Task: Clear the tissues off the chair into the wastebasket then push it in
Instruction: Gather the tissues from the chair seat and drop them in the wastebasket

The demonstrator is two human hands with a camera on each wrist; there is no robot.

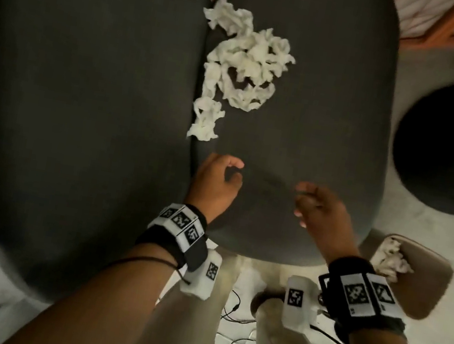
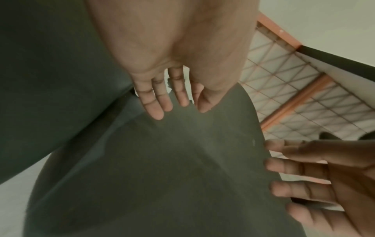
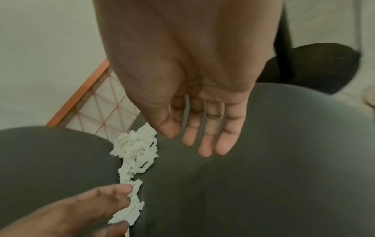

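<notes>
Several crumpled white tissues (image 1: 245, 60) lie on the dark grey chair seat (image 1: 321, 112), strung along the crease by the backrest (image 1: 83, 86). My left hand (image 1: 218, 179) hovers over the near part of the seat, just short of the closest tissue (image 1: 205, 122), fingers relaxed and holding nothing. My right hand (image 1: 319, 209) hangs beside it, palm down and empty. The right wrist view shows its fingers (image 3: 202, 131) straight, with the tissues (image 3: 136, 152) to their left. A brown wastebasket (image 1: 427, 286) stands on the floor at the seat's near right corner, with a tissue (image 1: 389, 258) inside.
A black round stool (image 1: 452, 144) stands to the right of the chair. An orange-framed wire grid (image 1: 446, 19) is beyond the seat. Cables (image 1: 234, 309) trail on the pale floor by my legs.
</notes>
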